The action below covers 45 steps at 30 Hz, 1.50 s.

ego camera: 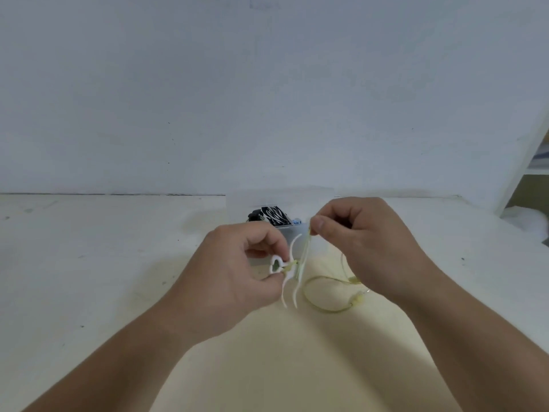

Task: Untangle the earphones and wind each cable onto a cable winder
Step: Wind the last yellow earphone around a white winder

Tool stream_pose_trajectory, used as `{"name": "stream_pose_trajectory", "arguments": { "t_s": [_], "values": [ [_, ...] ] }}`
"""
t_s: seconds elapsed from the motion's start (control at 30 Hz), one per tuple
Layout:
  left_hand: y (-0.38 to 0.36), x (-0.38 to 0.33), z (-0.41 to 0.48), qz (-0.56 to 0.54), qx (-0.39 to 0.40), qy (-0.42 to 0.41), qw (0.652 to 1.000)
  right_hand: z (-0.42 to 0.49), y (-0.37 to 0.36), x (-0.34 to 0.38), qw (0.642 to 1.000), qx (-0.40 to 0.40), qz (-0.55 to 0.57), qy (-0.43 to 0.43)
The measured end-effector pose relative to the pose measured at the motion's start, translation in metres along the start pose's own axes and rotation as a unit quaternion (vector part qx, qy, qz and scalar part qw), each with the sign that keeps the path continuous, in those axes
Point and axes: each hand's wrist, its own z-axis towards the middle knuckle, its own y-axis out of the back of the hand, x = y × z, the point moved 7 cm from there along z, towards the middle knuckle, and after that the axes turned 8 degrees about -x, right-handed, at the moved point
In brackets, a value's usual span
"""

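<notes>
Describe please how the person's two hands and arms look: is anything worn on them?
Both are bare. The left hand and the right hand carry no glove, ring or watch, and no sleeve shows on the left forearm or the right forearm down to the picture's edge. The right thumbnail is short and unpainted.

On table (89, 263) — winder (289, 273) left of cable loop (335, 311), box (243, 203) behind

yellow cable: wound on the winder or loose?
Mostly loose. Barely a turn crosses the white winder; most of the cable and the earbuds lie on the table.
</notes>
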Motion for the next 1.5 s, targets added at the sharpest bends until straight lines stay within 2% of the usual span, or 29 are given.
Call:
{"name": "stream_pose_trajectory", "arguments": {
  "t_s": [0.13, 0.2, 0.27, 0.37, 0.43, 0.57, 0.67, 0.73, 0.8, 0.9, 1.1, 1.2, 1.3, 1.43, 1.5],
  "values": [
    [-0.003, -0.004, 0.002, -0.112, 0.033, 0.016, 0.993, 0.001, -0.008, -0.012, 0.999, 0.019, -0.01, -0.04],
    [0.001, -0.003, 0.004, -0.176, 0.01, 0.037, 0.984, -0.003, -0.021, -0.016, 0.994, 0.087, -0.044, -0.046],
    [0.008, 0.004, 0.006, -0.206, -0.048, 0.066, 0.975, -0.011, -0.036, -0.015, 0.982, 0.174, -0.057, -0.041],
    [0.02, 0.015, 0.008, -0.158, -0.13, 0.083, 0.975, -0.026, -0.051, -0.008, 0.958, 0.283, -0.008, -0.034],
    [0.025, 0.016, 0.008, -0.096, -0.153, 0.069, 0.981, -0.03, -0.053, -0.002, 0.952, 0.306, 0.001, -0.015],
    [0.028, 0.011, 0.006, 0.048, -0.158, 0.024, 0.986, -0.027, -0.046, 0.005, 0.956, 0.289, 0.053, -0.005],
    [0.02, -0.002, 0.002, 0.101, -0.117, -0.016, 0.988, -0.023, -0.039, 0.011, 0.963, 0.26, 0.066, 0.011],
    [0.01, -0.007, -0.001, 0.129, -0.07, -0.041, 0.988, -0.022, -0.035, 0.013, 0.972, 0.229, 0.044, 0.037],
    [0.002, -0.012, -0.003, 0.144, -0.034, -0.06, 0.987, -0.017, -0.027, 0.015, 0.985, 0.149, -0.027, 0.084],
    [0.003, -0.011, -0.003, 0.115, -0.033, -0.039, 0.992, -0.008, -0.011, 0.014, 0.993, 0.022, -0.07, 0.088],
    [0.004, -0.001, 0.003, -0.02, 0.008, 0.009, 1.0, 0.0, -0.003, -0.004, 0.999, -0.013, 0.019, -0.037],
    [0.005, 0.0, 0.005, -0.139, -0.003, 0.043, 0.989, -0.006, -0.014, -0.009, 0.994, 0.061, 0.028, -0.083],
    [0.01, 0.009, 0.006, -0.202, -0.054, 0.093, 0.973, -0.014, -0.035, -0.007, 0.985, 0.153, 0.01, -0.073],
    [0.02, 0.019, 0.006, -0.156, -0.132, 0.115, 0.972, -0.028, -0.056, -0.006, 0.962, 0.264, 0.027, -0.072],
    [0.026, 0.022, 0.007, -0.111, -0.162, 0.103, 0.975, -0.031, -0.06, -0.005, 0.954, 0.291, 0.024, -0.068]
  ]
}}
